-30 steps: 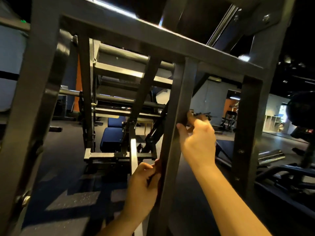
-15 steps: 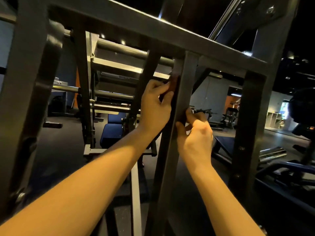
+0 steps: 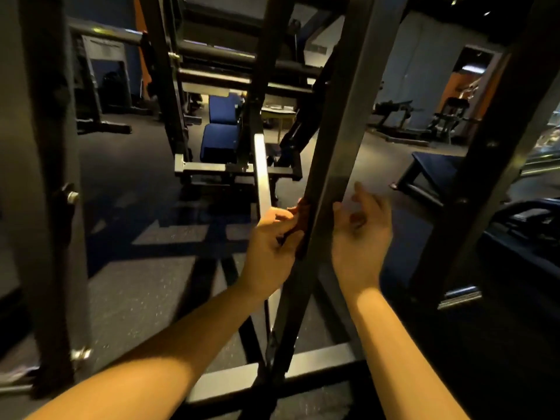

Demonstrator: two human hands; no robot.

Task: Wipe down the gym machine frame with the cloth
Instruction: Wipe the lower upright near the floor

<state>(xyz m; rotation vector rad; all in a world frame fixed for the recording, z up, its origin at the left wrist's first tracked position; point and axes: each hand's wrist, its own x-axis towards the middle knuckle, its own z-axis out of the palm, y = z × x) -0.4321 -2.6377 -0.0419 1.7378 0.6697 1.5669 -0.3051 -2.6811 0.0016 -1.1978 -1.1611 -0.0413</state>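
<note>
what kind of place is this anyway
Most likely a gym: a steel machine frame close up, a blue padded seat behind it, a flat bench and more exercise machines across the dark floor.

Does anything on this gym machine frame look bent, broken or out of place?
Nothing stands out. The slanted frame bar looks straight; the left hand holds the dark cloth against its edge, the right hand open beside it.
</note>
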